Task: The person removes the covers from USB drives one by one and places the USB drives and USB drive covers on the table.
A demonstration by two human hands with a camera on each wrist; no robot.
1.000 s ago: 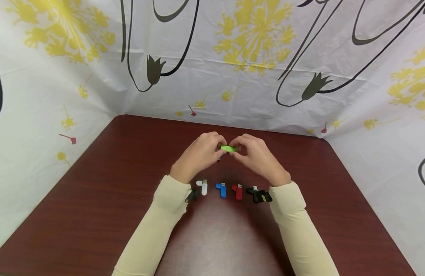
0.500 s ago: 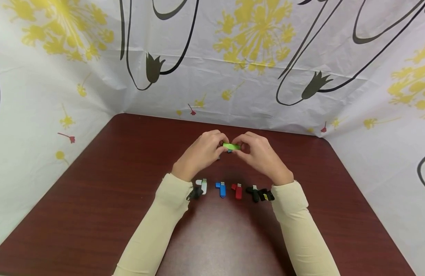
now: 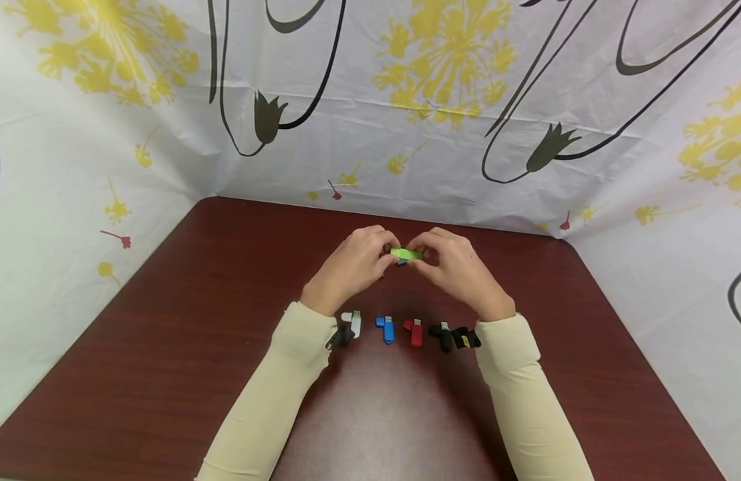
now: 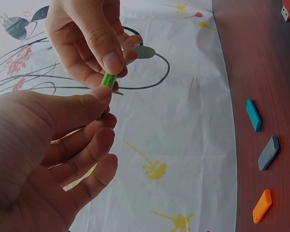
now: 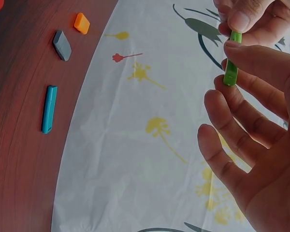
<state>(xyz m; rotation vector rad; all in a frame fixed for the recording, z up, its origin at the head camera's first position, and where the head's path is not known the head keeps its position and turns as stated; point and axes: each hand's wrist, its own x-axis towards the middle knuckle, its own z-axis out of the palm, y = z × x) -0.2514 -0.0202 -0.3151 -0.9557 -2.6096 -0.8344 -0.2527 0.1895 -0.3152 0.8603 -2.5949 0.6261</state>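
Note:
A bright green USB flash drive (image 3: 405, 254) is raised over the far half of the table, one end pinched by each hand. My left hand (image 3: 353, 267) grips its left end between thumb and index finger; my right hand (image 3: 454, 270) does the same at the right end. In the right wrist view the green flash drive (image 5: 231, 67) slants between the thumbs, its rounded lower end showing past the right thumb. Seen from the left wrist, the other left fingers (image 4: 99, 176) curve loosely away from it. Fingers cover much of the drive.
Nearer the body lie uncapped flash drives in a row: white (image 3: 355, 324), blue (image 3: 389, 329), red (image 3: 416, 333) and black (image 3: 446, 338), caps beside them. Behind lie teal (image 4: 253, 115), grey (image 4: 268, 153) and orange (image 4: 262, 206) drives. A patterned white sheet (image 3: 346, 153) hangs at the table's far edge.
Both hands have shifted slightly right and away with the green flash drive, mostly in the first half second. More of a teal thing shows below it. The row of drives stays put.

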